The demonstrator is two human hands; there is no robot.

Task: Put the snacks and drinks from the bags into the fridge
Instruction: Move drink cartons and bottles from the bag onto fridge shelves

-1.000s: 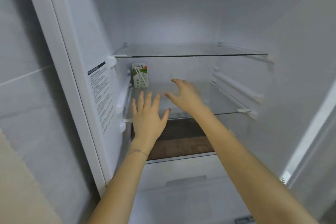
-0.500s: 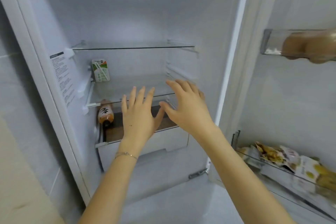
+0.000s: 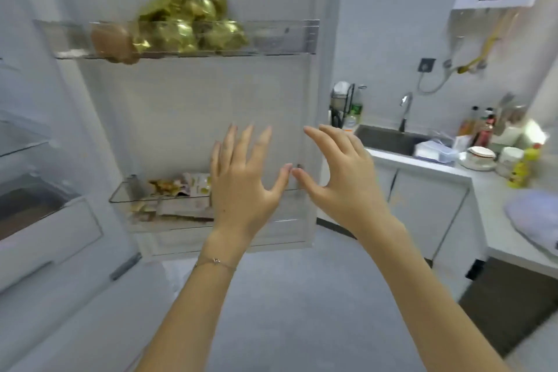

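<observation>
The open fridge door [image 3: 211, 106] fills the middle of the view. Its upper clear bin [image 3: 283, 38] holds gold-wrapped snacks [image 3: 187, 21] and a brown package [image 3: 113, 41]. Its lower bin [image 3: 120, 199] holds several flat snack packets [image 3: 181, 193]. My left hand [image 3: 241, 187] is raised in front of the lower bin, fingers spread, holding nothing. My right hand [image 3: 341, 178] hovers beside it at the door's right edge, fingers apart and empty. The fridge interior [image 3: 27, 178], with glass shelves and a drawer, shows at the far left.
To the right runs a white kitchen counter [image 3: 453, 166] with a sink [image 3: 389, 137], a tap [image 3: 404, 109], bottles [image 3: 483, 130], a bowl [image 3: 480, 157] and a pale cloth-like bundle [image 3: 534, 214]. The grey floor [image 3: 287, 296] lies below my arms.
The view has swung right from the fridge shelves to the door bins and the kitchen counter. Both hands stayed raised and empty, moving right with the view.
</observation>
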